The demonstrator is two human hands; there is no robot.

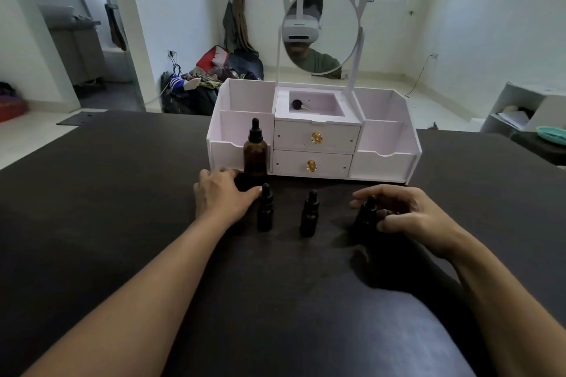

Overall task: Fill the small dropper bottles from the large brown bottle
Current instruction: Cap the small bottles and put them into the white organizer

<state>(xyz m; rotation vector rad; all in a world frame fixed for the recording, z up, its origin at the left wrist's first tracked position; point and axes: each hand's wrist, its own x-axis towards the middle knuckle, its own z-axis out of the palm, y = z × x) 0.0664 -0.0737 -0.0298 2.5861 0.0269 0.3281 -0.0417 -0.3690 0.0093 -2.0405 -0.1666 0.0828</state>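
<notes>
Three small dark dropper bottles [265,208]: right hand [407,217] grips one, left hand [222,193] lies relaxed.

The base of the brown bottle [255,156] is partly covered by the left hand [222,193]. The right small bottle [366,214] is largely hidden by the right hand [404,214]; the grip on it cannot be made out fully. The dark object [298,105] in the organizer [312,131] is too small to be identified. Both forearms are cut off by the near edge, and the desk [122,193] by the left and right edges.
</notes>
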